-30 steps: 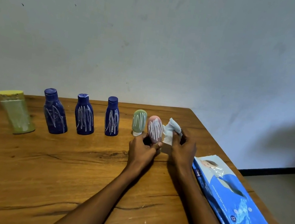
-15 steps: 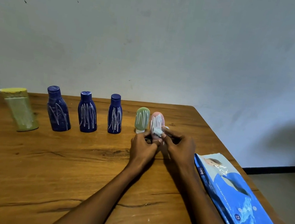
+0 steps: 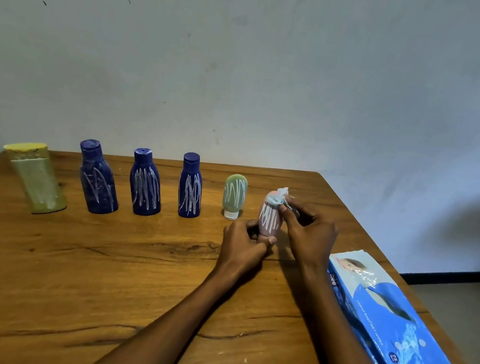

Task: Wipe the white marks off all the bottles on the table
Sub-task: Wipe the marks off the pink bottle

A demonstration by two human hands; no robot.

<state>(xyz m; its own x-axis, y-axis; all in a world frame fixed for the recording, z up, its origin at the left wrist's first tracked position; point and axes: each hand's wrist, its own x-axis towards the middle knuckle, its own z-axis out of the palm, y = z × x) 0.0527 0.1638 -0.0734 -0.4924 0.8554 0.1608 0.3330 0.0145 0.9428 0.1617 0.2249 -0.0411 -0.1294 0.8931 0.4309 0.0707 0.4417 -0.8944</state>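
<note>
A pink bottle (image 3: pixel 269 220) with white scribbles stands at the right end of a row on the wooden table (image 3: pixel 97 269). My left hand (image 3: pixel 243 245) grips its base. My right hand (image 3: pixel 309 231) presses a crumpled white wipe (image 3: pixel 280 196) against the bottle's top. To its left stand a small green bottle (image 3: pixel 234 195) on a white cap and three dark blue bottles (image 3: pixel 190 191), (image 3: pixel 144 188), (image 3: pixel 97 182), all marked with white lines. An upturned yellow-green bottle (image 3: pixel 37 179) is at the far left.
A blue pack of wet wipes (image 3: pixel 388 323) lies flat near the table's right edge, beside my right forearm. A pale wall rises just behind the row of bottles. The floor shows beyond the table's right side.
My right hand brought the wipe from beside the pink bottle onto it, then up to its top. My left hand kept hold of the bottle's base.
</note>
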